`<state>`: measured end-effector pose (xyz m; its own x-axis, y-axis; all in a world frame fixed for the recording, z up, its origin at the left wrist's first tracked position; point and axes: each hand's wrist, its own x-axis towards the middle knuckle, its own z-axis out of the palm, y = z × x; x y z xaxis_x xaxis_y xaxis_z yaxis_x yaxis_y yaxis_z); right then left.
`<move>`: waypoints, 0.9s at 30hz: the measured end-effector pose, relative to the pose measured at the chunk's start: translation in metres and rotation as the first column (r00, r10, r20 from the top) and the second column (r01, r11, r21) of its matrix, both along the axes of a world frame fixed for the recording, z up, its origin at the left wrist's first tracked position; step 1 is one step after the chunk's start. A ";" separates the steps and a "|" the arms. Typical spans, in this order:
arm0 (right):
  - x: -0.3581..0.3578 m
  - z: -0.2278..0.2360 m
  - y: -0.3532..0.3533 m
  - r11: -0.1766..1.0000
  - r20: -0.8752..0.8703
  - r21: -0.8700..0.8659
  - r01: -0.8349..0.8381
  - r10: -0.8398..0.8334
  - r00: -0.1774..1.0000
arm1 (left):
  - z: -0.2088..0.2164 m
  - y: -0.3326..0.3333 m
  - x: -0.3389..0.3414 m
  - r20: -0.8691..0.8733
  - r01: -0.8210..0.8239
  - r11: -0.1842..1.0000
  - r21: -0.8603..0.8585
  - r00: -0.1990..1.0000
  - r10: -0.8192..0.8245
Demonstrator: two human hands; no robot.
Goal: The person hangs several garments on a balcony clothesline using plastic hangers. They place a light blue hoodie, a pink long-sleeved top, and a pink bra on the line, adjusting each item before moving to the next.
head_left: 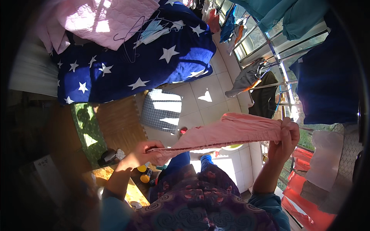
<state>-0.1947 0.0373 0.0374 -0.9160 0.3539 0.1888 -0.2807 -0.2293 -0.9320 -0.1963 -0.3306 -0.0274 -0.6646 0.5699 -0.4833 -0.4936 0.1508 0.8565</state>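
A pink cloth garment is stretched sideways between my two hands, in front of my body. My left hand pinches its narrow left end. At the wider right end, my right hand grips the fabric with fingers and thumb, held a little higher than the left. The cloth's lower edge runs nearly straight from hand to hand, while its upper edge rises toward the right. What kind of garment it is cannot be made out.
Ahead is a surface draped with a blue star-patterned cover, bearing wire hangers and a pink quilted cloth. A checkered stool stands on the tiles. Laundry, including a dark blue garment, hangs along the barred window at right.
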 end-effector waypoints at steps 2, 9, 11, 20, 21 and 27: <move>-0.024 0.021 -0.016 0.998 0.037 0.058 0.002 -0.004 0.999 | 0.029 -0.025 -0.020 -0.131 -0.018 0.994 -0.104 0.991 0.005; -0.099 0.089 -0.065 0.962 0.040 0.209 -0.177 0.172 0.984 | 0.122 -0.086 -0.091 -0.350 0.033 0.952 -0.306 0.926 -0.144; -0.107 0.106 -0.076 0.939 0.020 0.272 -0.211 0.213 0.977 | 0.140 -0.092 -0.090 -0.261 0.058 0.918 -0.392 0.950 -0.172; -0.125 0.115 -0.091 0.867 0.017 0.396 -0.303 0.323 0.946 | 0.163 -0.127 -0.095 -0.384 -0.488 0.868 -0.088 0.821 0.422; -0.132 0.107 -0.091 0.842 0.048 0.436 -0.318 0.331 0.942 | 0.150 -0.128 -0.089 -0.236 -0.472 0.839 0.271 0.812 0.534; -0.190 0.038 -0.100 0.774 0.290 0.380 -0.507 0.420 0.860 | 0.092 -0.107 -0.064 -0.487 -0.644 0.476 0.598 0.180 0.855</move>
